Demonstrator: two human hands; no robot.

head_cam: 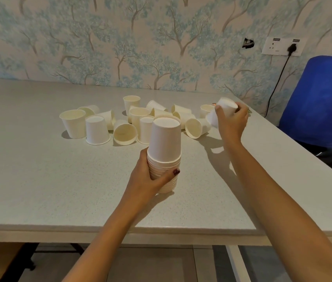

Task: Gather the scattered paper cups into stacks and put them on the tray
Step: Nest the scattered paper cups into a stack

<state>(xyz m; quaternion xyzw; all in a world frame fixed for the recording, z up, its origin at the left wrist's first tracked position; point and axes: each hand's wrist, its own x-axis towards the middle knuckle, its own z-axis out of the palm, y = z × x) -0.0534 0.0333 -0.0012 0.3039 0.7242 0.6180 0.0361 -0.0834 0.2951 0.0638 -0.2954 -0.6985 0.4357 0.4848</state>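
Note:
A stack of white paper cups [165, 141], upside down, stands on the grey table [39, 169] near the middle. My left hand [148, 180] grips its lower part, thumb across the rims. Farther right my right hand [232, 123] holds one white cup [227, 105] lifted off the table, bottom end up and tilted. Behind the stack several loose cups [98, 130] lie scattered, some upright, some inverted, some on their sides. No tray is in view.
The table's right edge runs close to my right hand, with a blue chair [321, 102] just beyond it. A patterned wall stands behind the table, carrying a socket [283, 46] with a black cable hanging down.

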